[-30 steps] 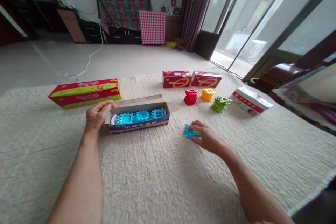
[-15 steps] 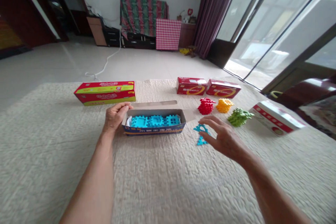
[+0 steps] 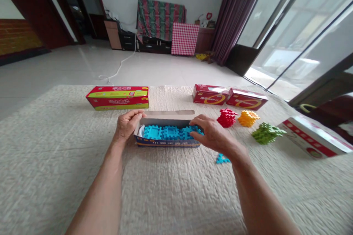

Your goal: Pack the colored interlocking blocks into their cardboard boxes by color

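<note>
An open dark blue cardboard box (image 3: 168,143) stands in front of me, filled with a row of light blue plastic interlocking blocks (image 3: 153,132). My left hand (image 3: 127,126) pinches the box at its back left corner. Over the right end of the box, my right hand (image 3: 213,132) has thumb and fingers around a light blue interlocking piece, partly hidden by the fingers and touching or just above the blocks there. One light blue triangular piece (image 3: 223,158) lies on the quilted cover, below my right wrist.
Red (image 3: 227,117), yellow (image 3: 248,118) and green interlocking blocks (image 3: 267,133) sit in stacks to the right. Behind are a red and green box (image 3: 118,99) and two red boxes (image 3: 211,94). A white and red box (image 3: 314,137) lies far right on the quilted cover (image 3: 171,191).
My right hand has moved left from the loose blue pieces to the box, carrying one piece; one triangle stays on the cover. My left hand keeps its hold. The view has shifted slightly left.
</note>
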Tool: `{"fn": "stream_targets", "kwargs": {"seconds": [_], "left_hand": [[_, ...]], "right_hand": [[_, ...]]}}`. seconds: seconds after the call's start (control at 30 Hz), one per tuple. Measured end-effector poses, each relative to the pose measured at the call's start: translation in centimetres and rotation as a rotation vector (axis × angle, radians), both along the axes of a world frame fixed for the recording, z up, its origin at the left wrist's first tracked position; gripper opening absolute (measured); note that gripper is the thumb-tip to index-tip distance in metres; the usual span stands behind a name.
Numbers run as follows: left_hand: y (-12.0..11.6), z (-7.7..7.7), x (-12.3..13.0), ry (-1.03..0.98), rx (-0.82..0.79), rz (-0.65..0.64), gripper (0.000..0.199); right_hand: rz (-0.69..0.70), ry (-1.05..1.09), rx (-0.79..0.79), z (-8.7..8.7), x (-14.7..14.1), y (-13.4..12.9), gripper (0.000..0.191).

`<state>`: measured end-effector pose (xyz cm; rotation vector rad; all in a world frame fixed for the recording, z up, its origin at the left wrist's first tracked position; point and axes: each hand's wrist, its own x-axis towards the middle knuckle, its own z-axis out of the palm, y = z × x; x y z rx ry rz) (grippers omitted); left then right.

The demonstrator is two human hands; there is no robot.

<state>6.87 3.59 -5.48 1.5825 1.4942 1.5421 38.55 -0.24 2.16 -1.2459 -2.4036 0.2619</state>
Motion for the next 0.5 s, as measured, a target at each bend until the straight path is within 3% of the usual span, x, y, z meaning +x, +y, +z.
{"fn": "stream_targets", "kwargs": {"seconds": [0.17, 0.5], "left_hand": [[-0.1, 0.2, 0.1, -0.001, 0.007, -0.005, 0.025], [0.1, 0.0, 0.1, -0.013, 0.004, -0.017, 0.026]], "right_hand": [[0.013, 0.04, 0.02, 0.2, -1.8, -0.5, 0.022], [0.061, 0.069, -0.014, -1.5, -5.3, 1.0, 0.027]]}}
